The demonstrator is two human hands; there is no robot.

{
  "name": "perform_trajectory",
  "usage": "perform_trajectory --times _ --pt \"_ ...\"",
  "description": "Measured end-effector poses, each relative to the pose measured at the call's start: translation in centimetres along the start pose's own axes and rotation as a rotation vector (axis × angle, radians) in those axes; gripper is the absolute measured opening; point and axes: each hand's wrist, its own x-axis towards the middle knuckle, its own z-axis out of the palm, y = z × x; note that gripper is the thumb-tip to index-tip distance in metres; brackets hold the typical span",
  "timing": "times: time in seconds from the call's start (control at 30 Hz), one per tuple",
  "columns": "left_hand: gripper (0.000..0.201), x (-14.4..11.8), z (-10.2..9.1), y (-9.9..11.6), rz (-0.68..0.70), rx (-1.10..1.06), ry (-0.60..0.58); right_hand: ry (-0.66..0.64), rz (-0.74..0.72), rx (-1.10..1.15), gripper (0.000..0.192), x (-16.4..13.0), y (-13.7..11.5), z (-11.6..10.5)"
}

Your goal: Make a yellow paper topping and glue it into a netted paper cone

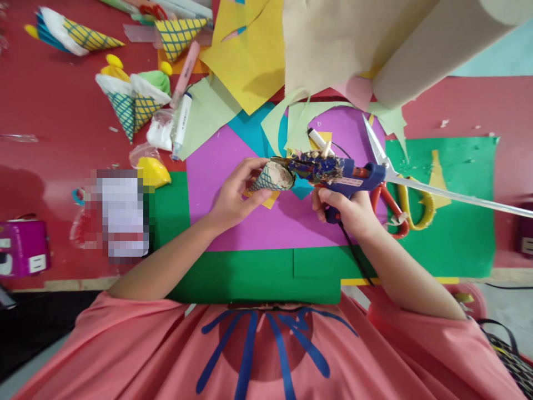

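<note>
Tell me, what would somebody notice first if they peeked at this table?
Probably the blue glue gun in the right hand, its tip pointed into the open end of a paper cone held by the left hand at the table's middle. Next, the finished ice-cream cones at the upper left and the scissors lying just right of the gun.

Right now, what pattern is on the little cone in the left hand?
The paper cone has a teal crisscross lattice on yellow, seen in the head view.

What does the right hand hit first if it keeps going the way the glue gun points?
Likely the paper cone in the left hand: the right hand's glue gun points at the cone's open end, apparently touching; depth unclear.
</note>
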Motion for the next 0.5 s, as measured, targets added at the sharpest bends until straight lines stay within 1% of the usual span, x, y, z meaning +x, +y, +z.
perform_trajectory --times 0.17,0.27,0.37,0.5 --pt "0.043 0.35 0.10 0.21 0.044 -0.076 0.006 0.007 -0.009 0.011 0.021 0.00 -0.20 0.11" --pt "0.041 0.46 0.19 0.24 0.016 -0.145 -0.007 0.013 0.002 -0.001 0.021 0.00 -0.35 0.23" --pt "0.047 0.48 0.21 0.17 -0.017 -0.159 -0.007 0.018 0.011 -0.002 0.021 0.01 -0.43 0.31" --pt "0.060 0.46 0.17 0.14 0.003 -0.079 -0.019 0.017 0.012 -0.014 0.023 0.06 -0.46 0.29"
